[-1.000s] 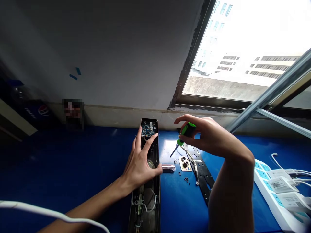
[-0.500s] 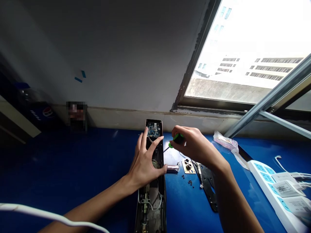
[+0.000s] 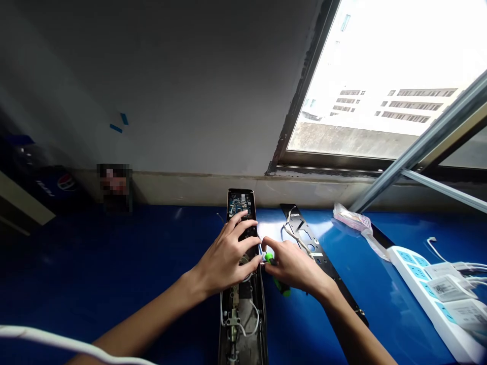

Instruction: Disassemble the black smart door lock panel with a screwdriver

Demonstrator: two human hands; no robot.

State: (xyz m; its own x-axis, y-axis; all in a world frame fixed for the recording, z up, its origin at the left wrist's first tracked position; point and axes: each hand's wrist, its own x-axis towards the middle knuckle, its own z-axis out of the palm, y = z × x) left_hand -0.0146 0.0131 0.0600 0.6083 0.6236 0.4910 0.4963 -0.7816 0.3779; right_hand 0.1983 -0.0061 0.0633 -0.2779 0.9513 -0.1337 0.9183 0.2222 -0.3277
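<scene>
A long, narrow black housing (image 3: 247, 309), resembling an opened electronic door lock, lies lengthwise before me with its inside upward. At its far end shows a blue circuit board (image 3: 239, 202); metal parts and white wires fill the near end. My left hand (image 3: 234, 253) lies across the middle, its curved fingers and thumb reaching the right edge and gripping it. Just beside that edge, my right hand (image 3: 294, 266) is closed around a green and black screwdriver (image 3: 282, 289), handle pointing down toward me. Its thumb and forefinger nearly meet my left fingertips; whatever is between them is unclear.
A black perforated plate (image 3: 329, 271) with a cable on it lies to the right, partly behind my right forearm. Farther right are a plastic packet (image 3: 352, 220) and a white power strip (image 3: 418, 299) with plugs. A white cable (image 3: 57, 342) crosses the lower left.
My right hand has moved down and left to the housing's edge, and the screwdriver handle now points toward me. My left fingers have drawn closer together. The black plate shows more fully.
</scene>
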